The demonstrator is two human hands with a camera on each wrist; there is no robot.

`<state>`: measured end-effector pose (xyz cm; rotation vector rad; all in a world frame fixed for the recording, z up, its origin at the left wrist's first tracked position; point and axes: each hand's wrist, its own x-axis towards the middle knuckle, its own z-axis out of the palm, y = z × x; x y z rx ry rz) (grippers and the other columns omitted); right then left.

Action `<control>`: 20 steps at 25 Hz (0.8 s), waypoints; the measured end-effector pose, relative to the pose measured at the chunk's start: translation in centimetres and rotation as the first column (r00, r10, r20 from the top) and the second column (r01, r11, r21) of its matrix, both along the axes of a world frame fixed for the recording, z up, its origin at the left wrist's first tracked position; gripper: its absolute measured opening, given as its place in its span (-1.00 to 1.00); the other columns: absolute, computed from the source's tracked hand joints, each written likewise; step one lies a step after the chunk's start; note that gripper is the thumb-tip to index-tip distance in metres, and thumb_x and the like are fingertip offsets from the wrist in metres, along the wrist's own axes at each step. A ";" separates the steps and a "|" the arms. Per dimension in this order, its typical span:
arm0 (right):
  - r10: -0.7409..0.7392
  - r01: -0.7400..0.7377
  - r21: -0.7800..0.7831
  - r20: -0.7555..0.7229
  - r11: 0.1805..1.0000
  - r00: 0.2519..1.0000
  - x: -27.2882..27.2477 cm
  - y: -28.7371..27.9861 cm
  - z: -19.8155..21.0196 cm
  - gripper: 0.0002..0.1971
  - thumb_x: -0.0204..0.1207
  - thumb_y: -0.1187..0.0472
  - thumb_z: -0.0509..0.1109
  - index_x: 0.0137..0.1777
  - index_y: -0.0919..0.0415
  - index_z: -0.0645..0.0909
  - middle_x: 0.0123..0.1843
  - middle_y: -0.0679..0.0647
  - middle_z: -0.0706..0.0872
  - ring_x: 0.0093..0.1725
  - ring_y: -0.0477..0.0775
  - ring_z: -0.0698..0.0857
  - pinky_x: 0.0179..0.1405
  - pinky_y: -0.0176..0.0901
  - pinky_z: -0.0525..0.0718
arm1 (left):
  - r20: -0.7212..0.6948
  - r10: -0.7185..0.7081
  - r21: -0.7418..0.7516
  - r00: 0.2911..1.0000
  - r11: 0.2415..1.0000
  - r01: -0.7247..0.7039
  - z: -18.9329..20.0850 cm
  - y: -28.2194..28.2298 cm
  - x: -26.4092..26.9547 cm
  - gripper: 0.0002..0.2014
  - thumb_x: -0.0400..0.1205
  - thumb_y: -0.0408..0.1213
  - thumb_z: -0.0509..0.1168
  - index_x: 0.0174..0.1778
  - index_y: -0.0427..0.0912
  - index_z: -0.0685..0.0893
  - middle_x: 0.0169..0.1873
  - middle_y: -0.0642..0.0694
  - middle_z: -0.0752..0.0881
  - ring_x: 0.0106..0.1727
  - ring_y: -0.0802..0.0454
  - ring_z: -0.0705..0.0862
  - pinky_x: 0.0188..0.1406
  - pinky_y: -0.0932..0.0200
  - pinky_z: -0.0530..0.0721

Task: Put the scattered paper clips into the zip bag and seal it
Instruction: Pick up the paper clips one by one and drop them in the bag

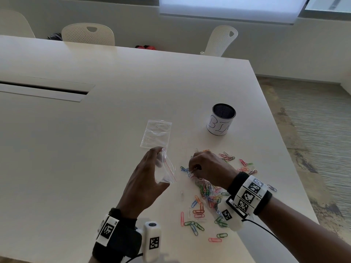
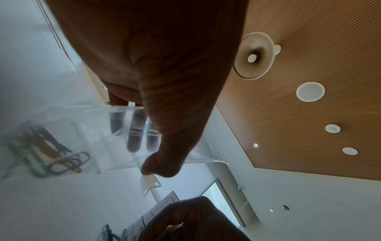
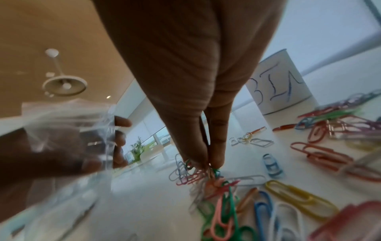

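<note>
Above the desk [image 1: 79, 141], the left hand [image 1: 144, 179] holds a clear zip bag [image 1: 166, 168] off the surface between thumb and fingers, its red-lined mouth facing the right hand; a few clips seem to sit inside, though the wrist view is blurred. Another empty bag [image 1: 156, 136] lies flat behind it. Toward the desk's right edge, the right hand [image 1: 208, 167] pinches a small bunch of paper clips [image 3: 204, 172] from the coloured scatter [image 1: 207, 198], in front of a cup marked "BIN" [image 1: 221, 119].
</note>
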<state>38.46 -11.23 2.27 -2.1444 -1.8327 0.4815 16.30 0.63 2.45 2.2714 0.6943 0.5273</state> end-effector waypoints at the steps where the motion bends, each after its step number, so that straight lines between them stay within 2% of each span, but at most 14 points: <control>1: -0.045 0.046 0.018 -0.048 0.999 0.998 0.2 -0.2 0.1 -0.94 0.56 0.33 0.59 -0.02 0.18 0.85 0.00 0.06 0.83 -0.12 -0.03 0.79 -0.11 -0.24 0.79 | -0.004 -0.004 -0.004 1.000 1.000 0.004 -0.1 -0.1 0.1 -0.25 0.44 -0.28 0.61 0.52 0.09 0.43 0.15 0.18 0.62 0.18 0.33 0.60 0.10 0.51 0.48; 4: -0.205 0.225 0.039 -0.280 0.974 0.938 0.4 -0.9 1.0 -0.91 0.50 0.33 0.65 -0.04 0.17 0.88 -0.10 -0.01 0.89 -0.16 -0.11 0.85 -0.09 -0.38 0.79 | -0.013 -0.014 -0.020 1.000 1.000 0.013 -0.4 -0.3 0.4 -0.22 0.43 -0.28 0.62 0.52 0.11 0.41 0.16 0.19 0.60 0.20 0.33 0.61 0.14 0.44 0.51; 6: -0.301 0.344 0.018 -0.446 0.939 0.843 0.1 -1.5 2.1 -0.89 0.47 0.36 0.67 -0.05 0.20 0.89 -0.14 0.03 0.92 -0.16 -0.05 0.90 -0.02 -0.27 0.86 | -0.020 -0.015 -0.027 1.000 1.000 0.014 -0.6 -0.4 0.6 -0.20 0.42 -0.26 0.64 0.54 0.12 0.40 0.17 0.20 0.61 0.22 0.32 0.61 0.18 0.39 0.54; 9: -0.360 0.457 0.014 -0.594 0.889 0.719 -1.0 -2.4 4.6 -0.90 0.46 0.37 0.68 -0.08 0.20 0.88 -0.17 0.12 0.93 -0.10 0.10 0.93 0.08 -0.03 0.90 | -0.023 -0.024 -0.020 0.999 1.000 0.024 -0.7 -0.7 0.9 -0.17 0.41 -0.22 0.65 0.55 0.13 0.39 0.19 0.20 0.61 0.21 0.27 0.62 0.19 0.34 0.59; 11: -0.354 0.479 0.022 -0.644 0.877 0.678 -1.8 -2.8 6.7 -0.91 0.46 0.37 0.67 -0.09 0.21 0.87 -0.19 0.14 0.92 -0.09 0.15 0.92 0.06 -0.04 0.88 | -0.037 -0.030 0.007 0.999 1.000 0.030 -0.7 -0.9 1.0 -0.16 0.42 -0.21 0.66 0.56 0.13 0.38 0.21 0.22 0.60 0.18 0.23 0.62 0.14 0.39 0.59; 13: -0.353 0.455 0.029 -0.587 0.890 0.728 -2.8 -2.7 8.3 -0.92 0.47 0.36 0.67 -0.10 0.20 0.88 -0.20 0.10 0.92 -0.14 0.07 0.91 -0.01 -0.14 0.89 | -0.060 -0.028 0.051 0.998 0.998 0.031 -0.8 -1.1 1.1 -0.15 0.43 -0.21 0.67 0.57 0.12 0.37 0.21 0.22 0.58 0.15 0.23 0.59 0.05 0.53 0.51; 16: -0.317 0.362 0.040 -0.399 0.931 0.860 -4.3 -1.6 9.0 -0.92 0.48 0.34 0.65 -0.09 0.18 0.88 -0.20 0.01 0.90 -0.22 -0.07 0.88 -0.13 -0.17 0.89 | -0.084 -0.025 0.077 0.996 0.997 0.032 -0.7 -1.3 1.2 -0.14 0.44 -0.21 0.67 0.59 0.11 0.36 0.17 0.23 0.54 0.11 0.25 0.56 -0.05 0.56 0.49; 20: -0.303 0.324 0.044 -0.258 0.945 0.917 -5.8 -0.2 8.3 -0.90 0.51 0.37 0.61 -0.04 0.20 0.89 -0.13 0.06 0.89 -0.21 -0.04 0.86 -0.12 -0.12 0.90 | -0.088 -0.037 0.074 0.995 0.996 0.044 -0.5 -1.6 1.5 -0.12 0.45 -0.23 0.65 0.64 0.07 0.35 0.23 0.19 0.57 0.18 0.21 0.60 0.03 0.53 0.48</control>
